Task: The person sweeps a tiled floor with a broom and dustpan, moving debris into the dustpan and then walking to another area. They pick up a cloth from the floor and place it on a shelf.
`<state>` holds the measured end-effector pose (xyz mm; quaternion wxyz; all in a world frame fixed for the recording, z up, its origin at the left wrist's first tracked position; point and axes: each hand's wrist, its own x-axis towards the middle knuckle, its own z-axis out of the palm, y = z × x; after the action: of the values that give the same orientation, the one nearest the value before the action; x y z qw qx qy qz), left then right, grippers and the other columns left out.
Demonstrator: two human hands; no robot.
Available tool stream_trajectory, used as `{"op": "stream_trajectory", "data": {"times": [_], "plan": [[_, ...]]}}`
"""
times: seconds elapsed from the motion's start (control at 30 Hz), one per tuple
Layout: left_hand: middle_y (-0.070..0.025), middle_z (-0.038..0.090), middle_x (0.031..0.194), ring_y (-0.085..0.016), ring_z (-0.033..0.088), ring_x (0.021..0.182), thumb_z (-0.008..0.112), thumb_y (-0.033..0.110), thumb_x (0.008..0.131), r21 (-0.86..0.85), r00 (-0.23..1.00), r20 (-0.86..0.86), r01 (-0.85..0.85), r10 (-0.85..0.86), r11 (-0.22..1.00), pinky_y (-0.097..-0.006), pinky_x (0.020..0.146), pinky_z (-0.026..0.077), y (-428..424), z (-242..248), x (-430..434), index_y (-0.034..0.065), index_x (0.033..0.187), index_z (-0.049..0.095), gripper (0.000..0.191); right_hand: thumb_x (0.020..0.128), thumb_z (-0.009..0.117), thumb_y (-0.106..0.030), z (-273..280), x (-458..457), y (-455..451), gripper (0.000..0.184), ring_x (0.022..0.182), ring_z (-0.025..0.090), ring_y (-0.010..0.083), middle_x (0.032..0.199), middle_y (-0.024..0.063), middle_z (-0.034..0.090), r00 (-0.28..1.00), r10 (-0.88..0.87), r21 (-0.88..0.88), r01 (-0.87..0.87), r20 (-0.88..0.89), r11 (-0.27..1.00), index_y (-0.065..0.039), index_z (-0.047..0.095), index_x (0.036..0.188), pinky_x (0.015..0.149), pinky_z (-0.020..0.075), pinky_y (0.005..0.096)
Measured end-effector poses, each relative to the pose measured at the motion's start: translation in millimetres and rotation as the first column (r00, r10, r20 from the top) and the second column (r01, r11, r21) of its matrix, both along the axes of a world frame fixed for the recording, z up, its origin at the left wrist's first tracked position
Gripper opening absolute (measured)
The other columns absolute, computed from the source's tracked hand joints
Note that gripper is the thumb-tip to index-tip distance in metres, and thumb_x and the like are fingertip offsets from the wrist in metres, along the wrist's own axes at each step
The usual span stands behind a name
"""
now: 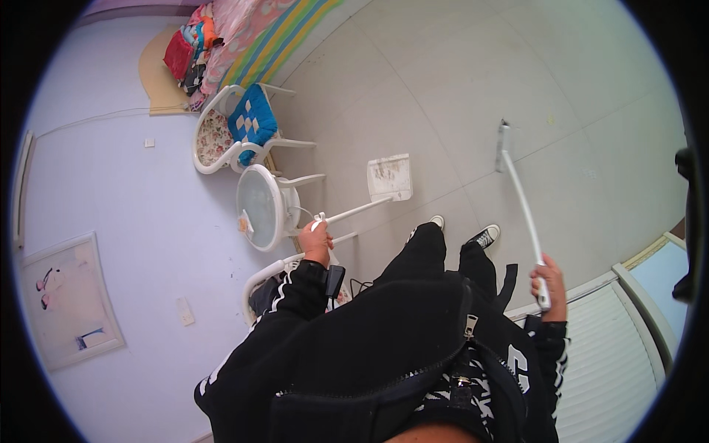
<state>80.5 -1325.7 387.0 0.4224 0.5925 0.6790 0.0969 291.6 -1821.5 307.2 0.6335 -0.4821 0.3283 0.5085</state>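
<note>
My left hand (317, 242) grips the top of a long-handled white dustpan (390, 176). Brownish dirt marks the inside of its pan, which is at floor level in front of my feet. In my right hand (549, 285) is the end of a white broom handle (525, 207). The narrow broom head (502, 147) at its far end is at the tiled floor (454, 99), to the right of the dustpan and apart from it. The broom head looks slightly blurred, and I cannot tell whether its bristles touch the floor.
Left of me stand a small round glass-topped table (258, 207) and a white chair (213, 138) with a blue cushion (252, 123). Another chair (266, 274) is beside my left arm. A bed with a striped cover (277, 41) is at the upper left. A ribbed white panel (604, 338) lies at the right.
</note>
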Motion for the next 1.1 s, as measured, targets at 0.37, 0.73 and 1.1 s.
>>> {"op": "stream_trajectory", "data": {"times": [0.37, 0.73, 1.1], "plan": [[-0.0090, 0.050, 0.052, -0.015, 0.042, 0.033, 0.058, 0.014, 0.078, -0.057, 0.995, 0.049, 0.093, -0.090, 0.994, -0.0278, 0.031, 0.034, 40.2, -30.2, -31.4, -0.0035, 0.097, 0.056, 0.026, 0.083, 0.056, -0.011, -90.9, -38.6, 82.4, 0.024, 0.041, 0.040, 0.0059, 0.066, 0.0046, 0.047, 0.883, -0.369, 0.120, 0.415, -0.289, 0.902, -0.007, 0.042, 0.102, 0.031, 0.0323, 0.0177], [-0.0079, 0.050, 0.053, -0.014, 0.043, 0.036, 0.058, 0.015, 0.079, -0.136, 0.959, 0.057, 0.282, -0.277, 0.950, -0.0264, 0.032, 0.035, 93.7, -82.6, -67.5, -0.0043, 0.105, 0.055, 0.032, 0.079, 0.055, -0.004, -35.7, -161.9, 98.3, 0.054, 0.044, 0.044, 0.0105, 0.067, 0.0085, 0.050, 0.813, -0.581, -0.044, 0.580, -0.031, 0.813, -0.008, 0.032, 0.128, 0.034, 0.0356, 0.0236], [-0.0080, 0.051, 0.054, -0.014, 0.042, 0.035, 0.057, 0.015, 0.080, -0.131, 0.930, 0.094, 0.365, -0.355, 0.922, -0.0260, 0.032, 0.036, 108.5, -75.5, -78.4, -0.0044, 0.106, 0.055, 0.033, 0.081, 0.054, -0.010, -112.2, -61.7, 260.4, 0.012, 0.044, 0.045, 0.0068, 0.065, 0.0050, 0.050, 0.915, -0.358, 0.258, 0.397, -0.186, 0.881, -0.001, 0.045, 0.080, 0.037, 0.0377, 0.0174]]}}
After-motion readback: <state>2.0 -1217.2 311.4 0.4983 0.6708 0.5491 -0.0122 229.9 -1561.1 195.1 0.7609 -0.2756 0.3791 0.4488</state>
